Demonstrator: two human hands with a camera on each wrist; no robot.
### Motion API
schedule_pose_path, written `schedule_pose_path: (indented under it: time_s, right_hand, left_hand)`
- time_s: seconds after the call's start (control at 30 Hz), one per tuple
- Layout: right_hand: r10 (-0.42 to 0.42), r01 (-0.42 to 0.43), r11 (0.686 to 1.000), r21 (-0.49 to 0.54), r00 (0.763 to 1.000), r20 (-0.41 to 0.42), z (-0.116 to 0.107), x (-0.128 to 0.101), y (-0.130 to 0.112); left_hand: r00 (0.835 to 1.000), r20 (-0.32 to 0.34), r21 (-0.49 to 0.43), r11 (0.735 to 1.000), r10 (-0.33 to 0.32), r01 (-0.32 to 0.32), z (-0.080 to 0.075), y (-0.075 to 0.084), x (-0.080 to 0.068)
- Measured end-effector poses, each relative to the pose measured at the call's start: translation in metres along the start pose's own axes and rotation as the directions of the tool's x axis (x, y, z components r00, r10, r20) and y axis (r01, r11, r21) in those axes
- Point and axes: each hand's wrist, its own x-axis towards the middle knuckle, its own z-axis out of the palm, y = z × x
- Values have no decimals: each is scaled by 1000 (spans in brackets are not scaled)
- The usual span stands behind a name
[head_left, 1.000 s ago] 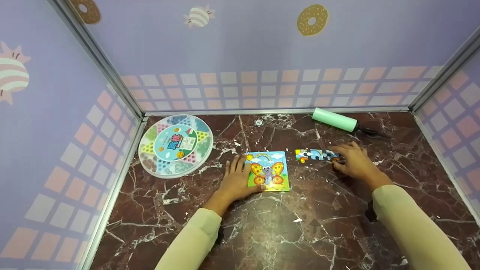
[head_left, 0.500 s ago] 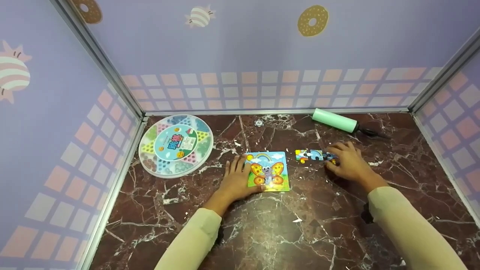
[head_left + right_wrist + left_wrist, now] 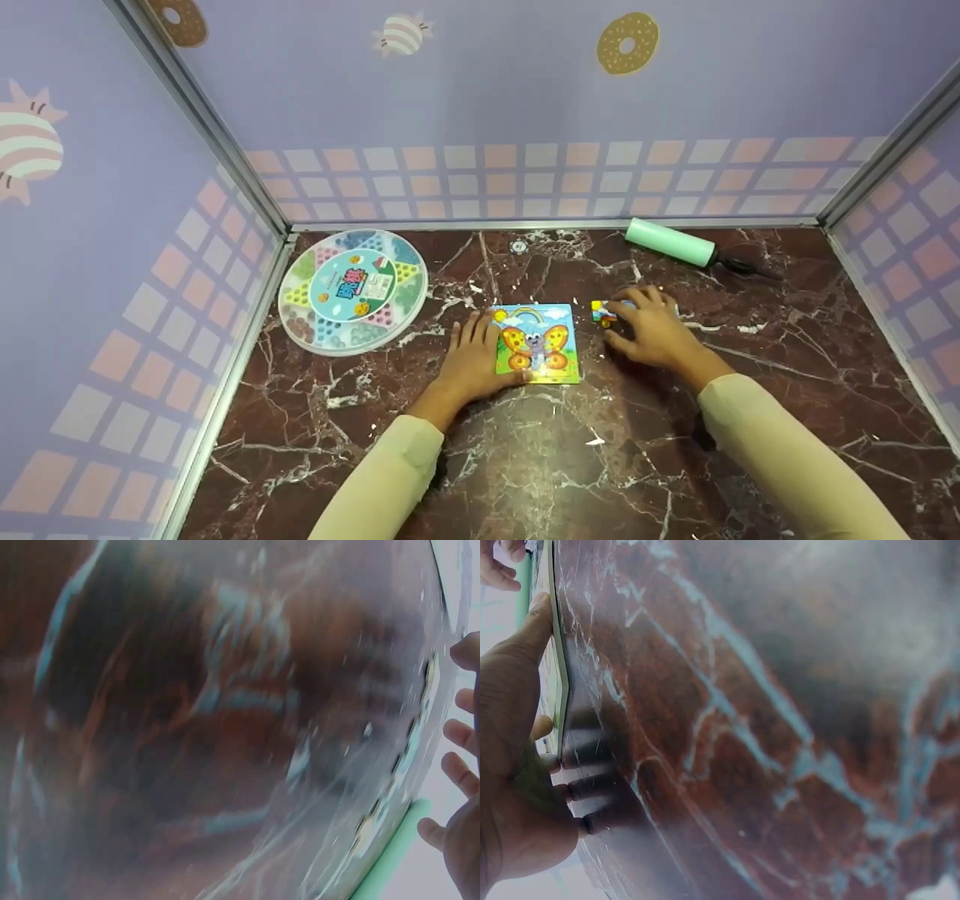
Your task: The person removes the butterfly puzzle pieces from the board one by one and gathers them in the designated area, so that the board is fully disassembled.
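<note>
A square butterfly puzzle (image 3: 538, 349) lies flat on the dark red marbled tabletop. My left hand (image 3: 466, 361) rests along its left side, with the fingers stretched out and the thumb (image 3: 536, 622) at the near edge. To the right of the puzzle is a short row of jigsaw pieces (image 3: 600, 310) with a sun and sky print. Over this row hovers my right hand (image 3: 651, 328), fingers spread and slightly bent, covering most of the pieces. In the right wrist view, a gap shows between the fingertips (image 3: 457, 731) and the row of pieces (image 3: 397, 765).
A round, clear-lidded Chinese checkers set (image 3: 352, 292) lies at the left. Near the back wall is a mint-green cylinder (image 3: 670, 241) with a black tapered end (image 3: 739, 264). A small round disc (image 3: 517, 247) lies by the wall. Patterned panels (image 3: 540, 90) enclose three sides.
My right hand has moved left along the row of pieces, from its right end to near its left end. The left hand and the butterfly puzzle have stayed in place.
</note>
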Motion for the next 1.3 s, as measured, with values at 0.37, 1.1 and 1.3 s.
schedule_pose_path:
  time_s: [0.37,1.1,1.3]
  right_hand:
    - [-77,77,997,-19,997,9,11,17,-38]
    - [-169,167,985,40,983,68,41,39,-102]
    - [-145,139,989,52,980,133,49,47,-115]
  left_hand:
    - [1000,-20,-8,1000,-6,6,1,-2,1]
    - [1000,-25,-10,1000,-17,17,1,-3,2]
    - [999,-42,-26,1000,-3,2,2,-3,2]
